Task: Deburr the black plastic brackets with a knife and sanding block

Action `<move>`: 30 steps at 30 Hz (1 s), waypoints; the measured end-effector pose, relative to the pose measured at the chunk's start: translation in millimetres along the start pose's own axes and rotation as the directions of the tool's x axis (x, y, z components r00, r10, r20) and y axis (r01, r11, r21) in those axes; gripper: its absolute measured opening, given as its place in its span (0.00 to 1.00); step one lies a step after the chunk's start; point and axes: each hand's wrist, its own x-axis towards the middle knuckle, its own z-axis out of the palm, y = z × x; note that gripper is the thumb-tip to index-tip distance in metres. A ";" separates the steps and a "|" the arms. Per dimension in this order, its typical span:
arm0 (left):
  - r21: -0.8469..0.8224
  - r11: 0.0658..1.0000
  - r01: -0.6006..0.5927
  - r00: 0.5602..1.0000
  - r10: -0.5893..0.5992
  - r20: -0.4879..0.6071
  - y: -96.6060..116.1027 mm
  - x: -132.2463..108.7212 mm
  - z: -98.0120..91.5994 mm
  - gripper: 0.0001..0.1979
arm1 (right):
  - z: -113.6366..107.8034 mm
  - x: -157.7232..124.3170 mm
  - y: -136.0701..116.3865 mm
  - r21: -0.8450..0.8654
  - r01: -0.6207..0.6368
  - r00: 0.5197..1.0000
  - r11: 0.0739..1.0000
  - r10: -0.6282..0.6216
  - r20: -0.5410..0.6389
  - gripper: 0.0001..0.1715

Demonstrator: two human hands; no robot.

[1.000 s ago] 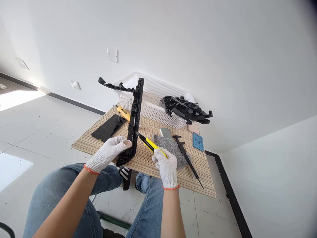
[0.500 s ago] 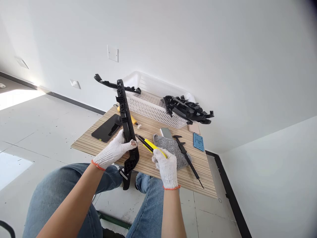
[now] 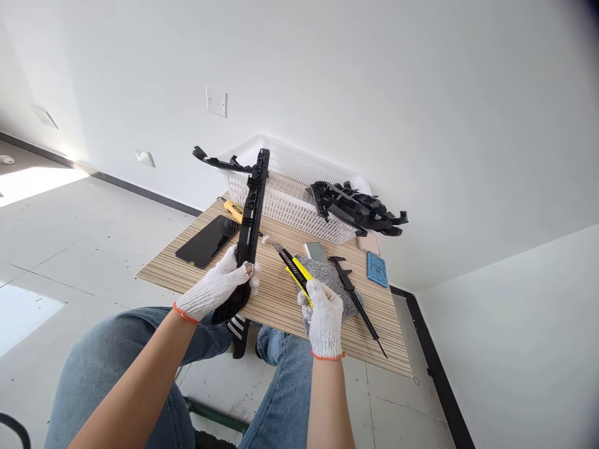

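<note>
My left hand point(image 3: 219, 284), in a white knit glove with an orange cuff, grips a long black plastic part point(image 3: 253, 215) near its lower end. The part stands tilted, its top leaning right in front of the basket. In my right hand point(image 3: 325, 315), gloved alike, is a yellow and black utility knife point(image 3: 297, 271). Its blade points up and left, apart from the black part. Under and behind the knife lies a grey cloth point(image 3: 334, 277), with a black caliper point(image 3: 355, 293) to its right.
A white basket point(image 3: 299, 212) stands at the table's back against the wall, with black plastic parts point(image 3: 358, 209) heaped on its right end. On the striped table point(image 3: 271, 305) are a black phone point(image 3: 206, 242), a yellow-handled tool point(image 3: 233, 210), a grey-white block point(image 3: 315, 251) and a blue card-like object point(image 3: 377, 269).
The black part has turned, its top swinging right and its lower end moving left. My right hand has drawn the knife right, away from the part.
</note>
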 end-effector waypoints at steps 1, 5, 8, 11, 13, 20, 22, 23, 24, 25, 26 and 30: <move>-0.004 1.000 -0.003 1.000 0.003 -0.005 -0.2 0.0 0.4 0.22 | -0.1 -0.1 0.0 -0.005 0.005 1.000 1.000 -0.005 0.007 0.29; -0.031 0.998 0.055 0.997 -0.057 -0.046 0.9 -3.4 2.8 0.20 | -0.6 -0.6 0.0 -0.020 0.014 0.999 1.000 -0.013 0.047 0.28; -0.039 0.992 0.116 0.992 -0.118 -0.045 3.6 -7.2 5.1 0.20 | -0.8 -0.9 -0.3 -0.014 0.004 0.999 1.000 -0.003 0.053 0.28; 0.007 0.991 0.134 0.991 -0.134 -0.016 7.0 -8.8 6.8 0.21 | -0.9 -1.3 -0.7 -0.001 -0.002 0.999 1.000 0.002 0.051 0.29; 0.017 0.990 0.137 0.990 -0.136 -0.027 9.2 -8.8 7.1 0.21 | -1.1 -1.3 -0.4 0.003 -0.005 0.999 1.000 0.005 0.053 0.29; -0.010 1.000 -0.005 1.000 0.005 0.018 5.7 -3.1 -4.2 0.25 | -1.9 0.6 3.3 0.003 -0.016 0.999 1.000 0.016 0.039 0.28; 0.024 0.999 -0.033 0.999 0.033 0.021 3.0 -0.7 -7.8 0.22 | -1.6 0.1 2.4 -0.004 -0.014 0.999 1.000 0.014 0.046 0.28; 0.045 0.998 -0.033 0.999 0.033 0.012 2.2 0.1 -8.5 0.20 | -1.4 -0.5 1.5 -0.006 -0.015 0.999 1.000 0.015 0.051 0.27; 0.058 0.998 -0.029 1.000 0.029 0.000 2.1 0.6 -8.3 0.18 | -1.1 -1.1 0.5 -0.008 -0.017 0.998 1.000 0.018 0.053 0.27; 0.059 0.998 -0.021 1.000 0.021 -0.013 2.5 0.8 -7.3 0.17 | -0.8 -1.8 -0.4 -0.007 -0.021 0.998 1.000 0.021 0.053 0.27; 0.049 0.999 -0.008 1.000 0.009 -0.029 3.5 0.5 -5.6 0.17 | -0.6 -2.4 -1.3 -0.005 -0.025 0.998 1.000 0.026 0.052 0.27; -0.012 0.997 0.079 0.993 -0.080 -0.085 9.5 -2.9 3.5 0.19 | 0.4 -3.8 -2.7 0.007 -0.037 0.998 0.999 0.037 0.045 0.27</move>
